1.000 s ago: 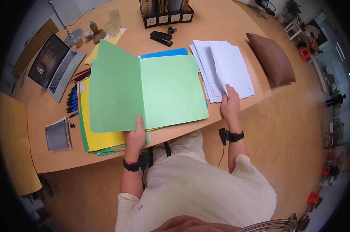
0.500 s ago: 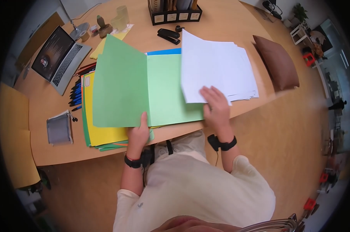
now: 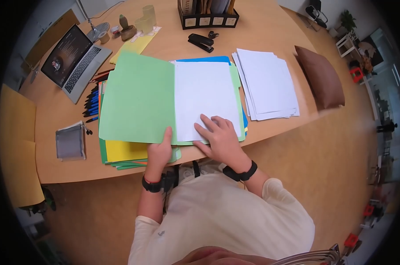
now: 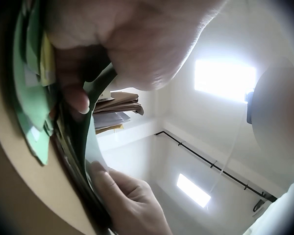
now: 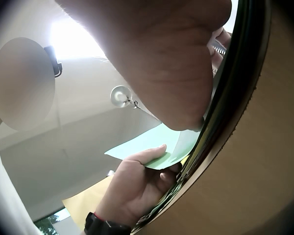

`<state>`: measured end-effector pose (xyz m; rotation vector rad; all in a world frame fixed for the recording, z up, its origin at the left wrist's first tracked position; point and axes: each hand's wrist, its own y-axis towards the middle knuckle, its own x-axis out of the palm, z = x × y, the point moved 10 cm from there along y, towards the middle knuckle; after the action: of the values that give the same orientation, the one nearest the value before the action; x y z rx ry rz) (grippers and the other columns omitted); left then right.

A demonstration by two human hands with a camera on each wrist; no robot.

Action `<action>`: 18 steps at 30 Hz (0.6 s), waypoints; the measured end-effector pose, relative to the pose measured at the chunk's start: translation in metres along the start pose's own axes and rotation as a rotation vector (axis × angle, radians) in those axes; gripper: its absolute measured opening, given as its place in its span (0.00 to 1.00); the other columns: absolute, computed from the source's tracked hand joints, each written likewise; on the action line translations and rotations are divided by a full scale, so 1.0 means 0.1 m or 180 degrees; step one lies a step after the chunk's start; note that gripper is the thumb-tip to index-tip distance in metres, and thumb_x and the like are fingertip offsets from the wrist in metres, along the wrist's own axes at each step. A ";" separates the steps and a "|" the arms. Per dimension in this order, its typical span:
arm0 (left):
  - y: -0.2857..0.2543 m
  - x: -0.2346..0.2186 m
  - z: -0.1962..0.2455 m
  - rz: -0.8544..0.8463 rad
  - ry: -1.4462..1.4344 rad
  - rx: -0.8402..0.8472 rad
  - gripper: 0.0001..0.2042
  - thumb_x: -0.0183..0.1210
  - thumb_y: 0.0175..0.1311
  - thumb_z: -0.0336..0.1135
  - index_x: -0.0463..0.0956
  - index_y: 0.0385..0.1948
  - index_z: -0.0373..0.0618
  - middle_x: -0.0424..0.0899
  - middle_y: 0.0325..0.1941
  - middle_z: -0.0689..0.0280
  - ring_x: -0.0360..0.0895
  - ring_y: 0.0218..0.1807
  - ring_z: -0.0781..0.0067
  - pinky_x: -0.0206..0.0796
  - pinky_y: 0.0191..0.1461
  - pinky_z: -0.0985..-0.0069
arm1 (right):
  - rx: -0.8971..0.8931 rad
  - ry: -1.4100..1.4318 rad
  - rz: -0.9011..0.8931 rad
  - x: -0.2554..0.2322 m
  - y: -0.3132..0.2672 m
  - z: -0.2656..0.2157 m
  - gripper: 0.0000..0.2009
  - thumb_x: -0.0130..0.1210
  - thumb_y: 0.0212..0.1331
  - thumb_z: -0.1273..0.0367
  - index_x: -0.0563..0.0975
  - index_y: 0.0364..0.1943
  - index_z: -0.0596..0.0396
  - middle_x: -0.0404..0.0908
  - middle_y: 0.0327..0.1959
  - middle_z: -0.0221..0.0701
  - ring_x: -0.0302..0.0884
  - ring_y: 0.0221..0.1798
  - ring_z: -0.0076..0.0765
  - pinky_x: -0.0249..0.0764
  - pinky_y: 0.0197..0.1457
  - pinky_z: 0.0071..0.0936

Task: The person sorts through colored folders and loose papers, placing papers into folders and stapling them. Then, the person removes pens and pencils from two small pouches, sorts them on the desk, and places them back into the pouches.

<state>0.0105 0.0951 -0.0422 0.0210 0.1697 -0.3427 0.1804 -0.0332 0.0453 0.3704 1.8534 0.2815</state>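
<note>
White on green: touching thin rectangular paper sheet (image 3: 203, 95) inside open card folder (image 3: 136, 99) with right hand (image 3: 224, 143) spread, pinching folder's lower edge with left hand (image 3: 159, 154); risking crooked sliding (quite easily) through uneven pressure.

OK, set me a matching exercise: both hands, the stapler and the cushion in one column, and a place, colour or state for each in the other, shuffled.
1. Left hand
2. Stapler
3. Right hand
4. Cushion

A. Fingers spread on the white sheet
B. Brown, to the right of the paper stack
C. Gripping the lower edge of the green folder
D. Black, just in front of the file box

Pairs: 1-C, 2-D, 3-A, 4-B
</note>
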 end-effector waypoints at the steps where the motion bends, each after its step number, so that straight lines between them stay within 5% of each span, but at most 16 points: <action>1: -0.01 -0.01 0.13 0.0104 0.0177 0.0491 0.14 0.59 0.81 0.36 0.81 0.53 0.31 0.89 0.46 0.61 0.85 0.42 0.72 0.79 0.44 0.71 | -0.0023 0.0037 -0.0029 -0.02 0.01 -0.02 0.25 0.71 0.58 0.57 0.84 0.60 0.49 0.80 0.68 0.39 0.76 0.62 0.53 0.70 0.65 0.48; 4: -0.02 -0.02 0.23 0.0168 0.0241 0.0622 0.15 0.57 0.83 0.38 0.82 0.51 0.32 0.88 0.43 0.63 0.83 0.36 0.79 0.77 0.35 0.76 | -0.0045 0.0095 -0.0108 -0.06 0.00 -0.05 0.28 0.72 0.57 0.57 0.83 0.62 0.49 0.80 0.69 0.39 0.76 0.62 0.51 0.70 0.66 0.48; 7: -0.06 0.10 0.06 -0.0315 -0.0580 -0.0731 0.16 0.56 0.83 0.41 0.83 0.51 0.33 0.88 0.44 0.62 0.83 0.37 0.79 0.77 0.35 0.76 | -0.0076 0.0033 -0.0134 -0.02 -0.02 -0.04 0.28 0.71 0.57 0.59 0.82 0.63 0.49 0.79 0.70 0.38 0.76 0.62 0.49 0.70 0.66 0.48; 13: -0.09 0.23 0.25 -0.0468 -0.0701 -0.0938 0.16 0.57 0.83 0.42 0.83 0.43 0.35 0.87 0.33 0.63 0.81 0.28 0.75 0.72 0.31 0.74 | -0.0179 0.0008 0.0002 0.00 -0.06 -0.05 0.26 0.69 0.58 0.61 0.82 0.62 0.53 0.80 0.68 0.39 0.77 0.60 0.46 0.71 0.63 0.45; 18: -0.08 0.46 -0.13 -0.1142 0.0165 -0.1429 0.21 0.54 0.84 0.47 0.82 0.35 0.37 0.84 0.24 0.66 0.77 0.23 0.76 0.70 0.31 0.74 | -0.0167 -0.0064 0.0026 0.02 -0.07 -0.03 0.26 0.70 0.58 0.60 0.83 0.61 0.53 0.80 0.68 0.39 0.77 0.60 0.45 0.70 0.64 0.43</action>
<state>0.0482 0.0725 -0.0623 -0.4490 0.3000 -0.6557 0.1768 -0.0387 0.0420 0.3434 1.8214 0.3302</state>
